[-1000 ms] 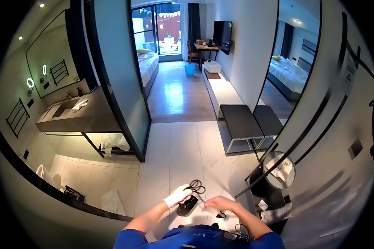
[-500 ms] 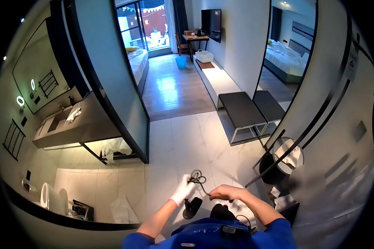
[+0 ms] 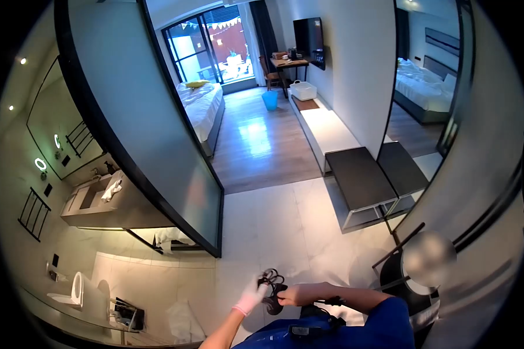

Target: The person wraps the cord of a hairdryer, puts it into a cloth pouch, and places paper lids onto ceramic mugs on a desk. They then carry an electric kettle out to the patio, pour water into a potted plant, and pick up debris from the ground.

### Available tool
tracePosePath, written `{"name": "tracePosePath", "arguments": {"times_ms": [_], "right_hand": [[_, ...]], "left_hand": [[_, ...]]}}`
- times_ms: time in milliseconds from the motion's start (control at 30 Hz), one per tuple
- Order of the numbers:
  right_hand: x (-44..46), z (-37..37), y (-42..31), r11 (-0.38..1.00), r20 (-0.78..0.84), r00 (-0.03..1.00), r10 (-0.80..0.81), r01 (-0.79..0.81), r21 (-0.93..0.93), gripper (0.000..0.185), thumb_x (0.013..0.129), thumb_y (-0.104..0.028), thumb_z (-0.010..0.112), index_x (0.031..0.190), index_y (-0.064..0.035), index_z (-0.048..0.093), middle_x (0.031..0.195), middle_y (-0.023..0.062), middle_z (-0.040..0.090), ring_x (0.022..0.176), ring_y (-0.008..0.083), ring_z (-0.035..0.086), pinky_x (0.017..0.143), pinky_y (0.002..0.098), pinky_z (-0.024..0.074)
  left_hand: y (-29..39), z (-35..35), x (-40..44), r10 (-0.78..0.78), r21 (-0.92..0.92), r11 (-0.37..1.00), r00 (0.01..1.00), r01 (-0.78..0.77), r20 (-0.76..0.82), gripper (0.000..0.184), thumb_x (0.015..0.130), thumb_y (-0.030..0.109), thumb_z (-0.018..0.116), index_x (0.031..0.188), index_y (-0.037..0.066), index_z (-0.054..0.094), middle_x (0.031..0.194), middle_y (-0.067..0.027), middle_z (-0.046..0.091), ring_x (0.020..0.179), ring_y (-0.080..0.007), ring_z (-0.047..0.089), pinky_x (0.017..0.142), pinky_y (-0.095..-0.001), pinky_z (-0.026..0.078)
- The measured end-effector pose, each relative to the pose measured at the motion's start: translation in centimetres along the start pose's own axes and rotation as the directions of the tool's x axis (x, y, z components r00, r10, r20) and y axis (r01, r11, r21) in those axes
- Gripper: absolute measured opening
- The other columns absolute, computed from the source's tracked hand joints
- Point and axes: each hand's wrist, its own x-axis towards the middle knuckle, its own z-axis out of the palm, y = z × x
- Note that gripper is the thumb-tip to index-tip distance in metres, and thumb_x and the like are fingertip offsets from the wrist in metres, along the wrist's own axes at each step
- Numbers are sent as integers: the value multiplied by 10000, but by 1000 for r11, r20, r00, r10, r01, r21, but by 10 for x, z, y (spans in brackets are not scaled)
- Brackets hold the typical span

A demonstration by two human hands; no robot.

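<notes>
With the left hand (image 3: 251,294) grasping the looped cord (image 3: 271,280) by the dark device (image 3: 272,306), low before the body, and the right hand's (image 3: 298,294) grip impossible to tell, loose, even loops should best prevent kinks.

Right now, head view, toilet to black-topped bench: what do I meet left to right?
Toilet → gloved left hand → bare right hand → black-topped bench. Omitted: coiled dark cord, overlapping the gloved left hand.
</notes>
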Motion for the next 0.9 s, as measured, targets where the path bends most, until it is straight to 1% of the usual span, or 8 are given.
{"name": "tracePosePath", "arguments": {"times_ms": [133, 200, 267, 333, 467, 700, 867, 900], "right_hand": [[22, -77, 19, 988, 144, 987, -68, 87, -129, 260, 865, -283, 512, 828, -31, 564, 868, 154, 629, 809, 329, 595, 696, 394, 454], [21, -115, 39, 967, 69, 987, -148, 130, 221, 227, 879, -245, 523, 848, -27, 577, 881, 108, 650, 805, 230, 612, 702, 338, 458], [36, -115, 90, 876, -275, 952, -132, 242, 418, 201, 898, -200, 517, 912, -18, 602, 865, 71, 650, 791, 138, 588, 700, 283, 449], [33, -122, 101, 870, -520, 854, -25, 275, 409, 171, 909, -156, 506, 954, -29, 611, 738, 24, 596, 686, 98, 520, 637, 271, 430], [17, -127, 98, 967, -670, 738, -79, 221, 130, 168, 872, -166, 577, 928, -14, 623, 699, 68, 564, 633, 163, 537, 608, 297, 441], [14, -147, 56, 907, -695, 612, -378, 396, -146, 118, 834, -113, 615, 874, -5, 591, 1125, 111, 518, 947, 237, 509, 776, 337, 425], [46, -143, 70, 625, -565, 807, 171, 355, 695, 167, 921, -143, 478, 884, -13, 575, 950, 80, 517, 880, 179, 486, 759, 284, 407], [59, -139, 92, 827, -653, 756, 54, 332, 453, 264, 967, -222, 388, 902, -16, 540, 845, 49, 509, 682, 117, 503, 662, 237, 437]], "left_hand": [[2, 25, 23, 313, 31, 927, 815, -374, 488, 434, 820, 202, 542, 1228, 73, 468, 1028, -213, 561, 896, -416, 538, 805, -423, 454], [17, 27, 33, 86, 149, 966, 805, -212, 586, 407, 828, 218, 554, 1200, 67, 486, 964, -160, 580, 843, -343, 574, 759, -380, 470], [41, 19, 61, -77, -316, 931, 943, 184, 324, 415, 825, 231, 582, 1193, 62, 492, 913, -72, 571, 768, -210, 561, 693, -308, 466], [96, -16, 107, -527, -325, 735, 803, 596, 280, 397, 839, 249, 583, 1185, 73, 496, 891, -6, 538, 731, -109, 510, 643, -248, 441], [67, -5, 156, -420, -685, 715, 870, 140, -260, 313, 853, 196, 528, 1136, 67, 503, 759, -42, 551, 580, -94, 481, 499, -226, 385], [64, 6, 179, -452, -765, 604, 887, 223, -98, 163, 799, 96, 501, 947, 31, 526, 764, -57, 545, 615, -119, 515, 522, -257, 426], [67, 9, 181, -365, -329, 895, 919, 302, -147, 205, 858, 107, 515, 1041, 26, 558, 827, -19, 581, 727, -90, 530, 655, -222, 440], [67, 13, 179, -330, -413, 878, 931, 241, -158, 208, 862, 100, 512, 1048, 21, 563, 834, -27, 590, 726, -90, 539, 647, -222, 442]]}}
